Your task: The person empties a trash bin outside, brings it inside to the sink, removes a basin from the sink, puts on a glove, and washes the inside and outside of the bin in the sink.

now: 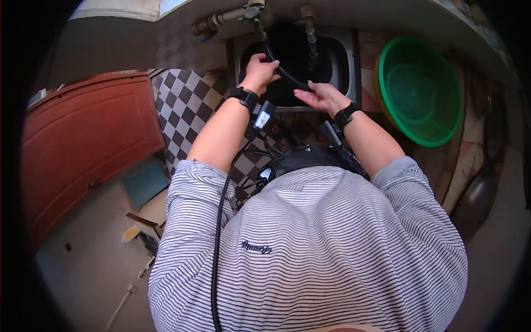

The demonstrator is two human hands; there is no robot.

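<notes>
A black hose (pixel 287 76) hangs from the tap (pixel 253 12) on the wall and curves down over the dark sink (pixel 337 69). My left hand (pixel 261 72) is closed around the upper part of the hose, at the sink's left side. Near the sink's front edge, my right hand (pixel 321 98) has its thumb over the lower part of the hose and its fingers beneath it. Where the hose ends is hidden by my right hand. A second pipe fitting (pixel 311 39) points down into the sink.
On the right a green basin (pixel 420 91) stands beside the sink. A red door (pixel 94 149) is at the left, above a checkered floor (pixel 180 105). Dark cables hang between my forearms, and a black cable runs down my shirt.
</notes>
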